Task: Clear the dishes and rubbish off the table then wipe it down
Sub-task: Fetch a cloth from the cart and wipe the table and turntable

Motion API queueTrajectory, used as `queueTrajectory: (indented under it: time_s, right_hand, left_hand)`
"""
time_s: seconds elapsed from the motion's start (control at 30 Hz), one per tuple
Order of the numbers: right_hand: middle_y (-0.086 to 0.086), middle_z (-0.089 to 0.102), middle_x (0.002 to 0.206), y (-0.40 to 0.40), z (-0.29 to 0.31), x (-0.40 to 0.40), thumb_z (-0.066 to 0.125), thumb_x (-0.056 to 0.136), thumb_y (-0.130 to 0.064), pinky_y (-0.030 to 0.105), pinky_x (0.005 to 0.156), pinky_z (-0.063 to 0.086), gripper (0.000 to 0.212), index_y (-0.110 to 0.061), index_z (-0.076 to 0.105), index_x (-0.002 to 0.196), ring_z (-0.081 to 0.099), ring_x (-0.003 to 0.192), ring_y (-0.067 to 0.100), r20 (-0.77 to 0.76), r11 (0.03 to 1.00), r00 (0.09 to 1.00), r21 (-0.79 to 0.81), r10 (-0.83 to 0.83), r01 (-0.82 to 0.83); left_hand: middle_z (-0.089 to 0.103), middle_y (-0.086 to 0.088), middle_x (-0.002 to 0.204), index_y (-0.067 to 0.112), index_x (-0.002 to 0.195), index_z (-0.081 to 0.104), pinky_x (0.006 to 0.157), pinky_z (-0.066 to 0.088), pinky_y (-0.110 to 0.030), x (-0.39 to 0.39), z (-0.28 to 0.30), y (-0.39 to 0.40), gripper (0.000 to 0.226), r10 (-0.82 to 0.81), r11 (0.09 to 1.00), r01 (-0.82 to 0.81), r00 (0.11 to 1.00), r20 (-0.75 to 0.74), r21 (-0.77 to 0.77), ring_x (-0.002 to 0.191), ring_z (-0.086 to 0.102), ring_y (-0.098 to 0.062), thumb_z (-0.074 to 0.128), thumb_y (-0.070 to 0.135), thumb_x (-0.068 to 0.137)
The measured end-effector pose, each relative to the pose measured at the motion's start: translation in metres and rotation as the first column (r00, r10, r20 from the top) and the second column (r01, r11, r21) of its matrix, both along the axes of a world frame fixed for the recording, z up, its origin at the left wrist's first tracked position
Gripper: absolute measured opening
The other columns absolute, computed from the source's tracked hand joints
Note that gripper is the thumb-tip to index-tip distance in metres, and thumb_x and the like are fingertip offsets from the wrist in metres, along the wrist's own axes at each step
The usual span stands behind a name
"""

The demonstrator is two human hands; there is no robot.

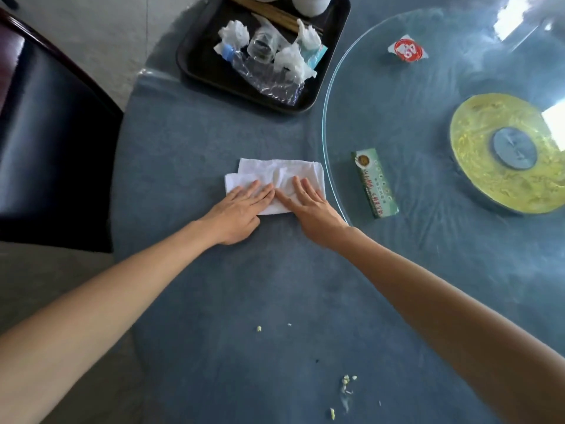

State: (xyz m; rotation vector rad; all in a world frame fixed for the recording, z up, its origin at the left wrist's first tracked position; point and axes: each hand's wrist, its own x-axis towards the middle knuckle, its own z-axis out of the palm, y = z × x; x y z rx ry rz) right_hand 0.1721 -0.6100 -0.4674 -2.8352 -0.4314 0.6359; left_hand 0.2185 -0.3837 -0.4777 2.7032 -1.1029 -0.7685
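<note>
Nearest the camera, pale yellowish crumbs lie scattered on the blue-covered worktop, with a smaller bit a little farther in; what they are is hard to make out. Both bare forearms reach forward over this patch, their elbows cut off by the frame edges.

Farther on, the left hand and the right hand lie flat, fingers straight, side by side on a folded white cloth. The fingertips press its near half and nearly meet in the middle; neither hand curls around anything. The cloth rests on the worktop just beside the rim of a round glass turntable, apart from it.

On the glass near that rim lies a long green box with small print too fine to read. Beyond it sits a yellow disc under the glass with a grey hub, its right part cut off by the frame edge. Farther back on the glass is a small red-and-white packet.

At the far edge a black tray holds crumpled white tissues, a crushed clear plastic bottle, wooden chopsticks and white dishes cut off by the top of the frame. A dark chair stands at the left, partly out of view.
</note>
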Motion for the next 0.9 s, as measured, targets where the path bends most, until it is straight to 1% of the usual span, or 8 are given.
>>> queueTrajectory:
  time_s: [0.13, 0.37, 0.5, 0.57, 0.63, 0.7, 0.8, 0.9]
  right_hand:
    - [0.017, -0.012, 0.169, 0.009, 0.008, -0.069, 0.040, 0.093, 0.006, 0.046, 0.127, 0.005, 0.089, -0.033, -0.001, 0.162, -0.011, 0.156, 0.037, -0.071, 1.000, 0.997, 0.007, -0.015, 0.015]
    - [0.016, -0.009, 0.169, 0.014, 0.017, -0.207, 0.036, 0.094, 0.004, 0.041, 0.127, -0.003, 0.084, -0.033, 0.006, 0.162, -0.009, 0.156, 0.037, -0.115, 0.998, 0.993, 0.066, -0.014, 0.022]
    - [0.017, -0.002, 0.169, 0.006, 0.027, -0.272, 0.036, 0.095, 0.003, 0.043, 0.128, 0.006, 0.081, -0.034, 0.011, 0.162, -0.003, 0.156, 0.039, -0.182, 0.998, 0.983, 0.067, 0.016, -0.004]
    - [0.015, 0.002, 0.170, -0.001, 0.035, -0.293, 0.041, 0.094, 0.000, 0.043, 0.125, 0.020, 0.081, -0.040, 0.015, 0.161, 0.004, 0.157, 0.036, -0.224, 0.997, 0.974, 0.080, 0.018, 0.000]
    - [0.010, 0.006, 0.170, -0.008, 0.049, -0.305, 0.041, 0.095, -0.001, 0.044, 0.108, 0.045, 0.079, -0.047, 0.022, 0.157, 0.013, 0.155, 0.034, -0.234, 0.993, 0.972, 0.112, -0.016, 0.044]
    - [0.007, 0.006, 0.170, -0.016, 0.065, -0.310, 0.042, 0.094, 0.002, 0.043, 0.084, 0.056, 0.080, -0.048, 0.030, 0.154, 0.026, 0.151, 0.033, -0.210, 0.986, 0.976, 0.142, -0.061, 0.092]
    - [0.006, 0.010, 0.170, -0.029, 0.091, -0.304, 0.047, 0.086, 0.006, 0.037, 0.065, 0.050, 0.085, -0.046, 0.037, 0.152, 0.055, 0.126, 0.035, -0.131, 0.974, 0.983, 0.171, -0.130, 0.151]
    - [0.002, 0.024, 0.167, -0.043, 0.117, -0.291, 0.049, 0.082, 0.005, 0.037, 0.060, 0.050, 0.088, -0.047, 0.035, 0.152, 0.052, 0.129, 0.032, -0.008, 0.963, 0.978, 0.172, -0.208, 0.206]
  left_hand:
    - [-0.015, 0.011, 0.165, 0.024, 0.160, -0.003, 0.122, -0.010, -0.036, -0.067, 0.006, 0.009, 0.069, 0.038, 0.995, -0.050, 0.990, -0.137, -0.085, 0.151, -0.020, -0.013, 0.030, 0.013, 0.100]
    - [-0.016, 0.012, 0.163, 0.023, 0.159, -0.001, 0.113, -0.025, -0.021, -0.222, 0.009, 0.015, 0.071, 0.149, 0.959, -0.193, 0.967, -0.207, -0.208, 0.150, -0.024, -0.013, 0.035, 0.011, 0.099]
    - [-0.013, 0.013, 0.163, 0.023, 0.158, -0.002, 0.115, -0.022, -0.021, -0.297, 0.018, 0.009, 0.068, 0.163, 0.940, -0.243, 0.937, -0.310, -0.238, 0.150, -0.022, -0.012, 0.034, 0.010, 0.101]
    - [-0.013, 0.014, 0.164, 0.022, 0.157, -0.003, 0.116, -0.019, -0.020, -0.324, 0.024, 0.004, 0.064, 0.163, 0.931, -0.263, 0.920, -0.355, -0.255, 0.151, -0.021, -0.010, 0.031, 0.012, 0.104]
    - [-0.013, 0.012, 0.163, 0.019, 0.156, -0.002, 0.120, -0.014, -0.020, -0.341, 0.034, -0.002, 0.058, 0.157, 0.922, -0.269, 0.917, -0.366, -0.279, 0.151, -0.019, -0.009, 0.029, 0.019, 0.107]
    - [-0.013, 0.012, 0.164, 0.021, 0.156, -0.002, 0.123, -0.007, -0.022, -0.352, 0.045, -0.007, 0.058, 0.197, 0.909, -0.303, 0.917, -0.347, -0.286, 0.151, -0.018, -0.006, 0.030, 0.027, 0.108]
    - [-0.006, 0.014, 0.164, 0.029, 0.157, 0.010, 0.123, -0.002, -0.022, -0.347, 0.064, -0.017, 0.056, 0.290, 0.868, -0.370, 0.919, -0.267, -0.332, 0.151, -0.012, -0.003, 0.036, 0.025, 0.107]
    - [0.022, 0.009, 0.162, 0.021, 0.150, 0.042, 0.121, 0.017, -0.023, -0.322, 0.093, -0.038, 0.046, 0.365, 0.793, -0.442, 0.896, -0.254, -0.419, 0.152, 0.016, -0.010, 0.043, 0.013, 0.105]
